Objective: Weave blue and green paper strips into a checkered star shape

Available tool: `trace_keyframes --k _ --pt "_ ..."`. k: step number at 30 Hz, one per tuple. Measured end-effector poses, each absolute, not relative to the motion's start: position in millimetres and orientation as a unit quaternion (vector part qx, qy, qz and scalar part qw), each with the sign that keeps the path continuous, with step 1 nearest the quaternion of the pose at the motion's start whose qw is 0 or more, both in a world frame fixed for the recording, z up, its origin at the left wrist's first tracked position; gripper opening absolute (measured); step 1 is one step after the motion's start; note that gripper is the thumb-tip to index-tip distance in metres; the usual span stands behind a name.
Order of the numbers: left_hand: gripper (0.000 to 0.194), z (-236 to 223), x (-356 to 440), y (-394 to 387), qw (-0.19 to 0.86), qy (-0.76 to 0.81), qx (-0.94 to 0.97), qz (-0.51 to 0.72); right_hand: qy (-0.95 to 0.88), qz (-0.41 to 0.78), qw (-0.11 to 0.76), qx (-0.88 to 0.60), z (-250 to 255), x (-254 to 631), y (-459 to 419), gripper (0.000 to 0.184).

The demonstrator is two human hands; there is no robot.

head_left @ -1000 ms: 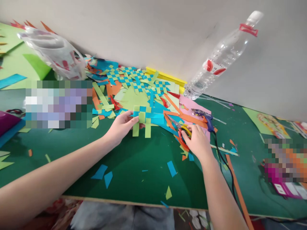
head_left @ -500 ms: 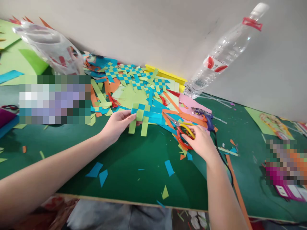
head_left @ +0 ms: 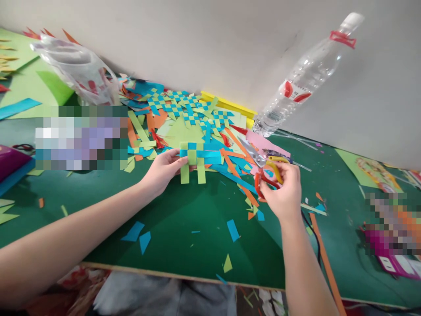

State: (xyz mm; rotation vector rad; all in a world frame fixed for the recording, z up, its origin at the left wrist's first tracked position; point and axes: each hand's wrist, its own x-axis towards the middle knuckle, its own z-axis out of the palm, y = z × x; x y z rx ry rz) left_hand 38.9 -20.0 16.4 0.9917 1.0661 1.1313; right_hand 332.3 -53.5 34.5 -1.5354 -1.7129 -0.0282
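Note:
My left hand (head_left: pixel 166 169) pinches the left edge of a woven paper piece (head_left: pixel 192 157) made of blue and green strips. Two green ends hang below the weave, and blue ends stick out to its right. In my right hand (head_left: pixel 283 186) are scissors (head_left: pixel 263 169) with one red and one yellow handle loop; their blades point up and left, over the paper scraps. Behind the held piece lies a heap of blue-and-green woven paper pieces (head_left: pixel 184 105) on green sheets.
A glue gun (head_left: pixel 276 154) with a black cord lies behind the scissors. A clear plastic bottle (head_left: pixel 296 83) stands at the wall, a bagged cup (head_left: pixel 79 70) at back left. Cut scraps (head_left: pixel 233 230) dot the green table (head_left: pixel 184 245). An orange strip (head_left: pixel 324 259) lies at right.
My right hand has lifted the scissors off the scraps and moved them slightly right, the blades now angled more upward. My left hand keeps hold of the woven piece, almost in place.

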Motion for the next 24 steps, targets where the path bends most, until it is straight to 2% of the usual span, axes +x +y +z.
trace_keyframes --k 5,11,24 --pt "0.033 15.4 38.6 -19.5 0.613 0.456 0.431 0.48 -0.756 0.009 0.352 -0.552 36.0 311.7 -63.1 0.058" --pt "0.028 16.2 38.8 -20.2 0.633 0.456 0.419 0.464 -0.815 -0.001 0.241 -0.527 29.4 303.9 -65.3 0.057" --pt "0.019 17.5 39.5 -24.4 0.675 0.436 0.375 0.461 -0.817 0.026 0.234 -0.526 22.4 306.6 -62.8 0.055"
